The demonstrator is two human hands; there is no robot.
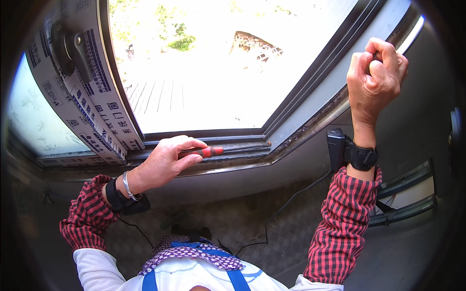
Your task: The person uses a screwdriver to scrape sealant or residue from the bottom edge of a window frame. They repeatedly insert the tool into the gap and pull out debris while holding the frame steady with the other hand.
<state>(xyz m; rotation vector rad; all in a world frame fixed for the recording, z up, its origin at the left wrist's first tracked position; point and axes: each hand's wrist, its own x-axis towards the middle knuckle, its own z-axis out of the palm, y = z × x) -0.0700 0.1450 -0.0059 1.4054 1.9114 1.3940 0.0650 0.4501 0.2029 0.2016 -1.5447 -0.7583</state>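
My left hand [165, 160] grips the red and black handle of a screwdriver [213, 151] with a long dark shaft. The shaft lies along the bottom track of the window frame [240, 154], its tip near the lower right corner. My right hand [376, 76] is raised at the upper right, by the right side of the frame, with its fingers curled. Something dark shows between the curled fingers, too hidden to name. Bits of dirt lie along the frame's right edge.
A sash with printed protective film [105, 120] and a black window handle [78, 54] stands at left, beside frosted glass [40, 116]. Outdoors, plants show through the window. A black cable [280, 211] hangs below the sill. A framed panel [407, 192] is at lower right.
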